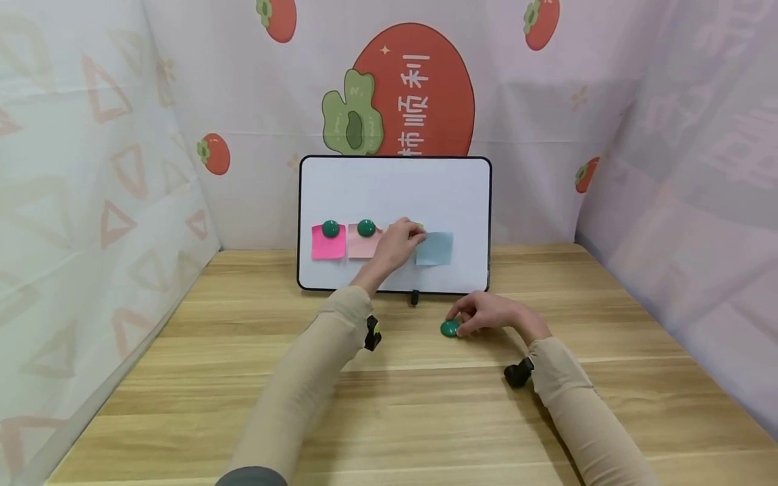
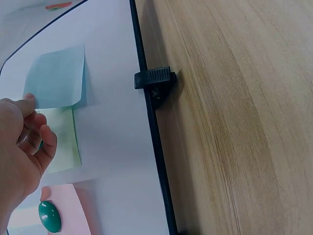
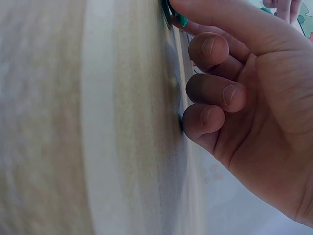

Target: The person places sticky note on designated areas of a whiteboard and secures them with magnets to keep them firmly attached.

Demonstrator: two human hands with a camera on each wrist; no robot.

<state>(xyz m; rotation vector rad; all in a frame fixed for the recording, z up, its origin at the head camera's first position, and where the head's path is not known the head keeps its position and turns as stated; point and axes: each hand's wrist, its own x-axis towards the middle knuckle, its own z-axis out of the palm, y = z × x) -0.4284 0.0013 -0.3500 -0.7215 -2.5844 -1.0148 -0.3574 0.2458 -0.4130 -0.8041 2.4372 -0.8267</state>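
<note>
My left hand [image 1: 398, 244] is at the whiteboard [image 1: 395, 189] and pinches a corner of a light blue sticky note [image 1: 436, 250] between thumb and finger. A pale green sticky note [image 2: 63, 142] lies beside it, mostly covered by the hand in the head view; a bit of green shows behind the curled fingers. Further left are a bright pink note [image 1: 328, 247] and a light pink note [image 1: 360, 250], with round green magnets [image 1: 331, 229] at their tops. On the table, my right hand [image 1: 491, 312] grips another round green magnet [image 1: 449, 328] between thumb and fingertips.
The black-framed board stands upright on the wooden table [image 1: 413, 418], a black clip foot [image 1: 415, 297] at its lower edge. Behind it hangs a printed cloth backdrop [image 1: 243, 81], with cloth at both sides. Each wrist carries a black camera [image 1: 519, 372].
</note>
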